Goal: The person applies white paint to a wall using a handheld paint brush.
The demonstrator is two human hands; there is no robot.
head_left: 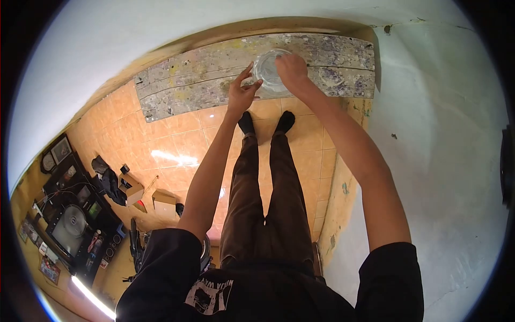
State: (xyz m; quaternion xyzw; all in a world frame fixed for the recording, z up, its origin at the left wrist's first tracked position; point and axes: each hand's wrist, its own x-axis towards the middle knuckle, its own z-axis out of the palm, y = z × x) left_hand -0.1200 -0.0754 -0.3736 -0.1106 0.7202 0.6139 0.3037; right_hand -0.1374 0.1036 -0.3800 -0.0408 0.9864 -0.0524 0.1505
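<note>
A round, see-through bowl (266, 81) with a whitish look rests on a worn, paint-spattered wooden bench (198, 72). On the bowl's left side, my left hand (243, 94) steadies the rim between thumb and fingers. My right hand (292, 71) is curled closed over the right part of the bowl, its fingertips down at the opening. Whatever those fingers pinch is hidden from this angle. The bowl's contents cannot be made out clearly.
My feet (285, 123) stand on orange floor tiles just before the bench. A pale wall (429, 134) rises close on the right. Cardboard boxes (164, 203), a fan (74, 220) and a dark cabinet (88, 252) are at the lower left.
</note>
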